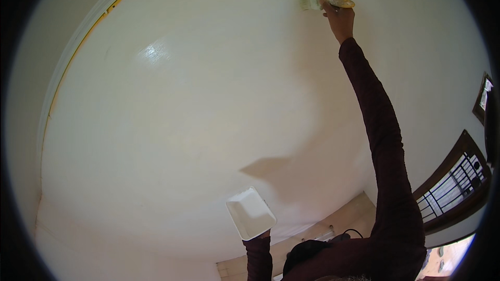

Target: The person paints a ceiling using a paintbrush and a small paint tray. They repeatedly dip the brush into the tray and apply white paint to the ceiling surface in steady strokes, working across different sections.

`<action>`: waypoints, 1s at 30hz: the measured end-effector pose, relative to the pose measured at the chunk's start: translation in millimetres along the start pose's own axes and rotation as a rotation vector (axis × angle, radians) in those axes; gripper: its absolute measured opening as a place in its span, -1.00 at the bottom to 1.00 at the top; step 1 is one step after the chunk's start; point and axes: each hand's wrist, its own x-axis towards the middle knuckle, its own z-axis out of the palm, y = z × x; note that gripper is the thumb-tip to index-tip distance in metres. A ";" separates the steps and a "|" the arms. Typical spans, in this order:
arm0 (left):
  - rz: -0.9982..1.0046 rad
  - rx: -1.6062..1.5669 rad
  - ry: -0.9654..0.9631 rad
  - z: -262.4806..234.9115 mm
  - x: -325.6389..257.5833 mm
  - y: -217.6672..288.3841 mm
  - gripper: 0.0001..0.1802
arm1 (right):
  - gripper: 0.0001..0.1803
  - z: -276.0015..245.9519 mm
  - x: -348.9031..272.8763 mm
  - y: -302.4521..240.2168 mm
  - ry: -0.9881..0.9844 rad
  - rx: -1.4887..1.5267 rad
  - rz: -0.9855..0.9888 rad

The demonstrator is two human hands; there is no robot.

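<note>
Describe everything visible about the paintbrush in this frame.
The paintbrush is a flat brush with pale bristles tinged light green, a band behind them and a light wooden-looking handle. It lies roughly level, bristles to the left against the white wall, near the top. The right hand grips its handle, arm stretched up.

The right arm stretches straight up in a dark sleeve; its right hand (339, 16) is closed in a grip. The left forearm rises short; the left hand (264, 234) is mostly hidden.
</note>
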 end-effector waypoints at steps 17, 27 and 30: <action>-0.046 -0.162 0.045 2.3 4.7 5.9 -0.31 | -0.74 86.1 -120.3 -99.7 -0.280 0.021 -0.284; -0.088 -0.234 0.043 -14.4 5.1 2.7 -0.29 | -0.69 22.2 -31.7 -8.1 -0.281 0.232 0.066; -0.067 -0.202 0.051 -14.7 3.5 2.7 -0.27 | -0.62 -16.3 5.3 18.9 -0.175 0.081 0.128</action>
